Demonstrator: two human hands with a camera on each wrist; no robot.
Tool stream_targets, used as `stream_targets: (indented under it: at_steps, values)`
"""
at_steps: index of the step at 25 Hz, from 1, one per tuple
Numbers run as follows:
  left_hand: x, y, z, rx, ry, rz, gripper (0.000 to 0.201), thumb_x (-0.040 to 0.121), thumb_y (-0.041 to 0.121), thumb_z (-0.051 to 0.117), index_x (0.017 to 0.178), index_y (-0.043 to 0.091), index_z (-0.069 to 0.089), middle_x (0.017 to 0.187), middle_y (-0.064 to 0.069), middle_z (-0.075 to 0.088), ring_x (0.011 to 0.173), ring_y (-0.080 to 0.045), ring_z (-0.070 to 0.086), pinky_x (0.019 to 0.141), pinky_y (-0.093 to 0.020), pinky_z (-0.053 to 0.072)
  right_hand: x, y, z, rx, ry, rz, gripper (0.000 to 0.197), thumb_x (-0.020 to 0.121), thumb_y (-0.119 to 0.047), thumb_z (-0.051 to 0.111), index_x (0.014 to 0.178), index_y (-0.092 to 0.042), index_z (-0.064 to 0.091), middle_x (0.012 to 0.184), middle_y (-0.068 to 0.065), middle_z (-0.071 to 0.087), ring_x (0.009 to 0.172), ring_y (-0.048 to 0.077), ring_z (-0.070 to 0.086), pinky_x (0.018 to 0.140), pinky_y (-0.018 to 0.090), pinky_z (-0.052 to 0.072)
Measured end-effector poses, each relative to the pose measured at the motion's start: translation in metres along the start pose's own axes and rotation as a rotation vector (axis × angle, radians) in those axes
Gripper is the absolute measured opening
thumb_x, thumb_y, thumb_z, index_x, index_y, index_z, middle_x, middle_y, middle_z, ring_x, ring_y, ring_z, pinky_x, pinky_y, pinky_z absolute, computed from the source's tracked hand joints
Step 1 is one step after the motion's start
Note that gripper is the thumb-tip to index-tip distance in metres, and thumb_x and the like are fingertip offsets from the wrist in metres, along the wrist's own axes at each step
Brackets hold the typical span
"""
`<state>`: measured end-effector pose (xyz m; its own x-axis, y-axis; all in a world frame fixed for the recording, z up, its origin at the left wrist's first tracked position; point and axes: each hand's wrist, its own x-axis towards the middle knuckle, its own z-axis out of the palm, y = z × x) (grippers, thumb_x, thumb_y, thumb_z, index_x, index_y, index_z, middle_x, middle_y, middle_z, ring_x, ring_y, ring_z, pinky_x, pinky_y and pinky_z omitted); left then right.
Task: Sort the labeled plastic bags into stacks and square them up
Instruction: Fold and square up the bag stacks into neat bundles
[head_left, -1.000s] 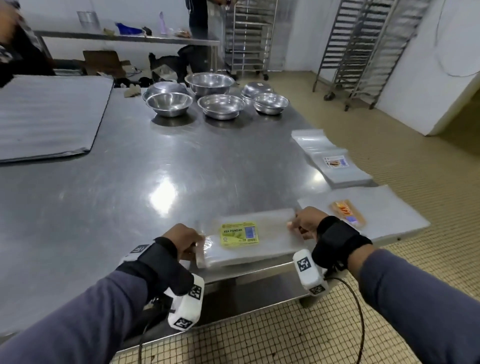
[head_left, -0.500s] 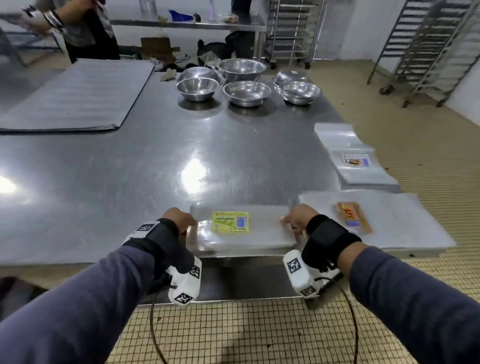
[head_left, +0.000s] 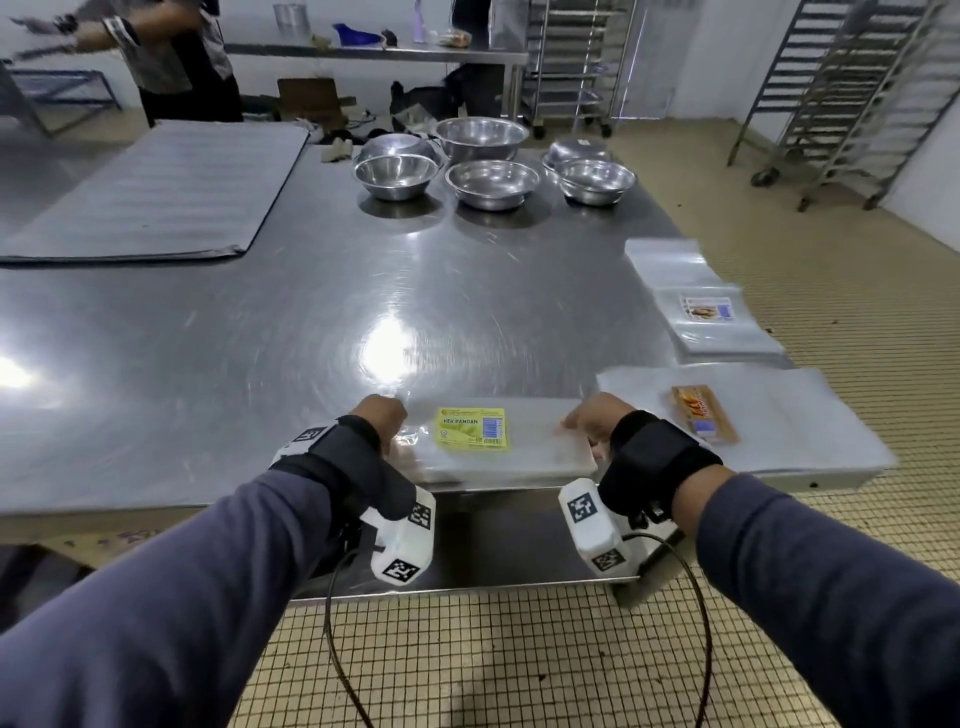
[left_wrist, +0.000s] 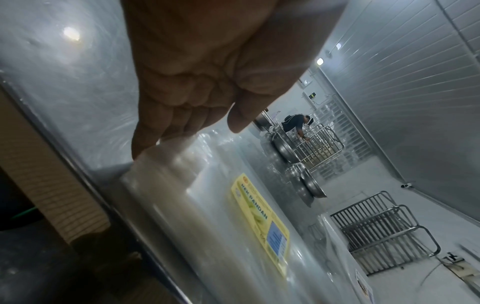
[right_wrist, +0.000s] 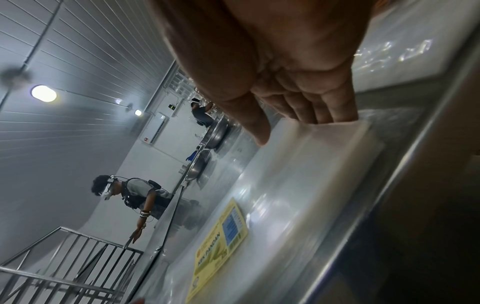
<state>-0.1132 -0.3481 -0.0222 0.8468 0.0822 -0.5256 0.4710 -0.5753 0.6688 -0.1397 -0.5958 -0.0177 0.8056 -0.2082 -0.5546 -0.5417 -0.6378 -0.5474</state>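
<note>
A thick stack of clear bags with a yellow KEK PANDAN label (head_left: 470, 428) lies along the front edge of the steel table (head_left: 260, 364). My left hand (head_left: 382, 421) presses its straight fingers (left_wrist: 145, 148) against the stack's left end (left_wrist: 207, 216). My right hand (head_left: 589, 423) presses its fingers (right_wrist: 324, 115) against the right end (right_wrist: 298, 174), the thumb lying over the top. Just to the right lies a wider stack with an orange label (head_left: 704, 413). A third stack with a white and blue label (head_left: 709, 309) sits further back by the right edge.
Several steel bowls (head_left: 491, 182) stand at the back of the table, and a large grey mat (head_left: 156, 192) lies at the back left. Another person (head_left: 176, 57) stands behind the mat. Wheeled racks (head_left: 857, 93) stand on the tiled floor to the right.
The head view has swung to the left and levelled. Both hands have stayed at the ends of the yellow-labelled stack, which has kept its place by the front edge.
</note>
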Motion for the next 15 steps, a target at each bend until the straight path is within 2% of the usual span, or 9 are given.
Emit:
stream_targets:
  at_steps: [2, 3, 4, 8, 10, 13, 15]
  values:
    - [-0.004, 0.001, 0.002, 0.005, -0.025, 0.0, 0.04, 0.097, 0.006, 0.037, 0.133, -0.012, 0.04, 0.138, -0.028, 0.044, 0.112, -0.036, 0.052, 0.087, -0.035, 0.04, -0.003, 0.0, 0.0, -0.034, -0.011, 0.013, 0.039, 0.095, -0.008, 0.048, 0.13, 0.009, 0.047, 0.123, 0.022, 0.053, 0.103, 0.024, 0.05, 0.083, 0.027, 0.035]
    - [-0.007, 0.003, 0.002, 0.012, -0.038, -0.005, 0.04, 0.097, 0.006, 0.036, 0.133, -0.012, 0.04, 0.138, -0.028, 0.043, 0.12, -0.038, 0.049, 0.088, -0.035, 0.04, -0.004, 0.0, 0.0, -0.054, -0.012, 0.014, 0.038, 0.096, -0.007, 0.046, 0.13, 0.009, 0.046, 0.132, 0.023, 0.05, 0.114, 0.028, 0.051, 0.084, 0.026, 0.035]
    - [-0.008, 0.003, 0.003, 0.009, -0.052, -0.006, 0.04, 0.097, 0.005, 0.037, 0.133, -0.012, 0.04, 0.139, -0.028, 0.043, 0.122, -0.038, 0.048, 0.089, -0.036, 0.04, -0.004, 0.0, -0.001, -0.071, -0.008, 0.015, 0.038, 0.096, -0.007, 0.045, 0.131, 0.009, 0.046, 0.137, 0.023, 0.047, 0.123, 0.031, 0.048, 0.086, 0.027, 0.036]
    - [-0.008, 0.006, 0.006, 0.019, -0.082, -0.006, 0.041, 0.097, 0.006, 0.039, 0.134, -0.01, 0.041, 0.139, -0.027, 0.043, 0.115, -0.036, 0.051, 0.089, -0.036, 0.041, -0.003, -0.001, -0.005, -0.125, 0.01, 0.022, 0.038, 0.097, -0.009, 0.044, 0.131, 0.009, 0.045, 0.139, 0.024, 0.045, 0.13, 0.034, 0.042, 0.08, 0.024, 0.03]
    - [-0.009, 0.007, 0.007, 0.019, -0.079, -0.014, 0.041, 0.097, 0.006, 0.039, 0.134, -0.01, 0.04, 0.139, -0.026, 0.043, 0.12, -0.037, 0.049, 0.089, -0.036, 0.041, -0.003, 0.0, -0.005, -0.136, 0.01, 0.025, 0.039, 0.097, -0.008, 0.044, 0.131, 0.009, 0.046, 0.139, 0.024, 0.045, 0.13, 0.034, 0.041, 0.08, 0.024, 0.03]
    - [-0.012, 0.01, 0.006, 0.027, -0.062, -0.015, 0.041, 0.097, 0.006, 0.039, 0.134, -0.01, 0.04, 0.14, -0.026, 0.043, 0.128, -0.038, 0.044, 0.093, -0.038, 0.041, -0.003, 0.001, -0.004, -0.137, 0.028, 0.02, 0.037, 0.096, -0.008, 0.046, 0.13, 0.008, 0.048, 0.137, 0.023, 0.047, 0.128, 0.033, 0.044, 0.084, 0.028, 0.037]
    - [-0.012, 0.013, 0.006, 0.052, -0.052, 0.002, 0.04, 0.097, 0.006, 0.037, 0.134, -0.01, 0.04, 0.14, -0.027, 0.043, 0.128, -0.038, 0.043, 0.093, -0.038, 0.041, -0.006, 0.0, -0.004, -0.143, 0.027, 0.011, 0.037, 0.096, -0.007, 0.046, 0.129, 0.008, 0.049, 0.137, 0.023, 0.048, 0.128, 0.033, 0.044, 0.082, 0.026, 0.036]
